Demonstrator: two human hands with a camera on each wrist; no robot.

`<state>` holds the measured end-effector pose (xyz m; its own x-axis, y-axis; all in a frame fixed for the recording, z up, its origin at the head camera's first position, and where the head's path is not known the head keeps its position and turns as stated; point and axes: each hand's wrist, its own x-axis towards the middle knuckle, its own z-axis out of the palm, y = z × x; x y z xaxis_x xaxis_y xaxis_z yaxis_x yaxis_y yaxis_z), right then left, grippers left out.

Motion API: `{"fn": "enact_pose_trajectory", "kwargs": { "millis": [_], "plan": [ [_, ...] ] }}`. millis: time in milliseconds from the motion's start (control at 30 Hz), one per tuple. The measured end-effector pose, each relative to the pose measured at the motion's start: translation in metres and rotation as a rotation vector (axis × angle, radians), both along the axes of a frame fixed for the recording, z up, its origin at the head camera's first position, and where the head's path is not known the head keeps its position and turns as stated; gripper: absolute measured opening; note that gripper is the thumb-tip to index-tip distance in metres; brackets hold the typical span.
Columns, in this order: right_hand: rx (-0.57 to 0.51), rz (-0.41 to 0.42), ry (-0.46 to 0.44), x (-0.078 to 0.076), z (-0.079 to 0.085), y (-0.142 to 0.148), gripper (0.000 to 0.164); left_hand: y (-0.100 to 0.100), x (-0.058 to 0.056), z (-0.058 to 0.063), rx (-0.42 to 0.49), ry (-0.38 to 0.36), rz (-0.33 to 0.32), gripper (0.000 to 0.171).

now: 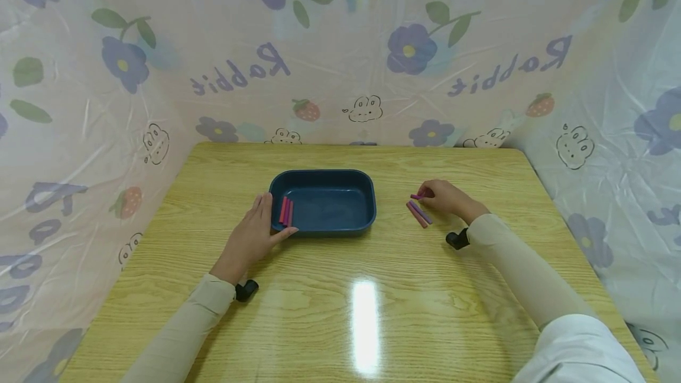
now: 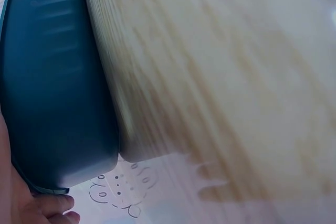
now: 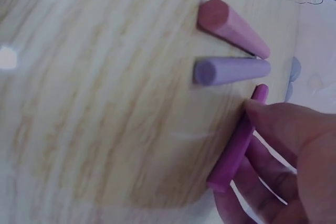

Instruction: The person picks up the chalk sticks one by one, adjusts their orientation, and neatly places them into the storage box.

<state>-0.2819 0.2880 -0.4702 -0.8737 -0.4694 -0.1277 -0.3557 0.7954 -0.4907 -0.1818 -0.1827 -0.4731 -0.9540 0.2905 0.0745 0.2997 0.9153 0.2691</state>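
My left hand (image 1: 254,230) lies against the left end of a dark blue tray (image 1: 367,205), fingers straight along its outer side and thumb stretched over the front rim. In the left wrist view its fingertips (image 2: 55,203) show beside the tray's corner. Several red, purple and pink chalk sticks (image 1: 286,211) lie side by side inside that end. On the right, my right hand (image 1: 444,197) pinches a magenta chalk stick (image 3: 236,148) between thumb and fingers. Close beside it, a pink chalk stick (image 3: 236,27) and a lavender one (image 3: 233,71) lie on the table.
The wooden table (image 1: 319,300) carries the tray towards its far side. Behind it and at both sides hangs a pale curtain (image 1: 340,46) printed with flowers and rabbits. A black wrist device (image 1: 246,291) sits at the left cuff, another (image 1: 457,239) at the right.
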Motion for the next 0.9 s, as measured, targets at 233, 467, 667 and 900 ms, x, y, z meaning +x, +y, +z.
{"fn": "enact_pose_trajectory", "kwargs": {
  "millis": [233,467,667,900],
  "plan": [
    [-0.004,-0.020,-0.031,-0.0006,-0.0017,0.0020,0.015,0.0003,0.0000,-0.0008,0.002,0.011,-0.007,0.107],
    [0.000,-0.032,-0.035,0.0016,0.0013,-0.0005,0.016,0.0001,-0.0001,-0.0006,-0.003,0.014,-0.001,0.107],
    [-0.009,-0.031,-0.029,0.0034,0.0019,-0.0012,0.016,0.0003,0.0004,0.0002,-0.001,0.004,0.005,0.107],
    [-0.010,-0.036,-0.039,0.0042,0.0010,-0.0011,0.017,0.0005,0.0000,-0.0004,-0.009,-0.009,0.011,0.108]
  ]
}}
